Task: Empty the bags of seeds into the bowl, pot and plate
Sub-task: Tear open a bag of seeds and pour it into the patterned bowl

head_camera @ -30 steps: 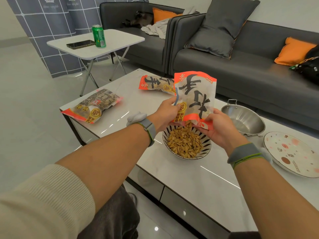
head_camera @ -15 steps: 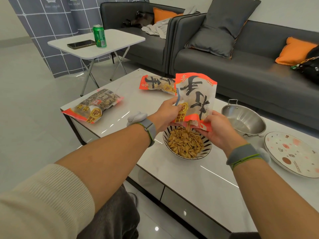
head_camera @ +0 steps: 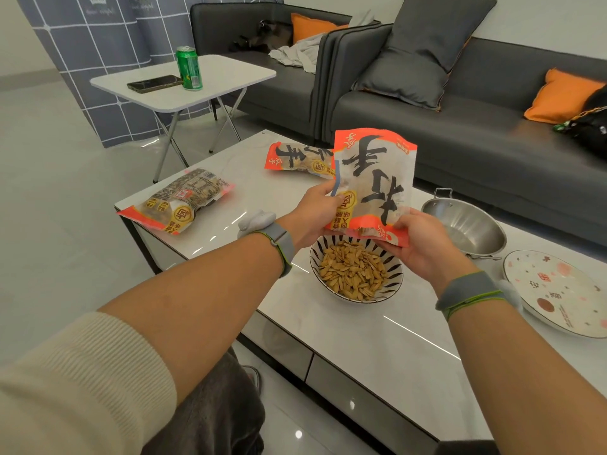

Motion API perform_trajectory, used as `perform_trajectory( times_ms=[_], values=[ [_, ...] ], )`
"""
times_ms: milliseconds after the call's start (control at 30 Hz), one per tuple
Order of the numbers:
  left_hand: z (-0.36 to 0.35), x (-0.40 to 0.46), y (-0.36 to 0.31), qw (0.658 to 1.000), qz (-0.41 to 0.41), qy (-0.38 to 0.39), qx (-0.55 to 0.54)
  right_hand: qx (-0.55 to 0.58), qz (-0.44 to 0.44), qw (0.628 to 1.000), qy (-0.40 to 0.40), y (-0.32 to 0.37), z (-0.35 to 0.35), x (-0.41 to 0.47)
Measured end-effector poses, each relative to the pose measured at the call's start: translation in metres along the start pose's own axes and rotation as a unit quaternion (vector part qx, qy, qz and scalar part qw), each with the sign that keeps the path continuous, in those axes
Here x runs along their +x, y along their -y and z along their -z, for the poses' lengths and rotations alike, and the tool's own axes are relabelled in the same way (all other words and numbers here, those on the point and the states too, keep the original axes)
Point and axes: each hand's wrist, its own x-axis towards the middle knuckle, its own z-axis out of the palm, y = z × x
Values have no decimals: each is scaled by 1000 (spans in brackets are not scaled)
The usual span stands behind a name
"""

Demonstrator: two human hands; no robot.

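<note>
An orange-and-white seed bag (head_camera: pixel 374 178) hangs upside down over the striped bowl (head_camera: pixel 392 284), which is heaped with seeds (head_camera: pixel 353 274). My left hand (head_camera: pixel 315 215) grips the bag's left edge and my right hand (head_camera: pixel 417 247) pinches its open lower right corner. The bag looks flat and nearly empty. Two full bags lie on the white coffee table (head_camera: pixel 345 339): one (head_camera: pixel 179 201) at the left end, one (head_camera: pixel 299 157) behind the held bag. A steel pot (head_camera: pixel 466 226) and a patterned plate (head_camera: pixel 558 290) sit to the right, both holding no seeds.
A small folding table (head_camera: pixel 230 80) with a green can (head_camera: pixel 189 68) and a phone (head_camera: pixel 154 83) stands back left. A grey sofa (head_camera: pixel 460 136) with cushions runs behind the coffee table. My knee (head_camera: pixel 213 408) is below the table's front edge.
The stream of seeds falling from the bag into the bowl has stopped. Both hands and the bag stay almost in place above the bowl.
</note>
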Motion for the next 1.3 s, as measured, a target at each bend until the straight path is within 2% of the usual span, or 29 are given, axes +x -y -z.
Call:
perform_trajectory(
  times_ms=[367,1300],
  values=[
    [-1,2,0,1000,1,11,-15,5,9,1000,-21,2,3,4],
    [-1,-5,-2,1000,11,12,-1,34,-8,999,18,-2,5,7]
  ],
)
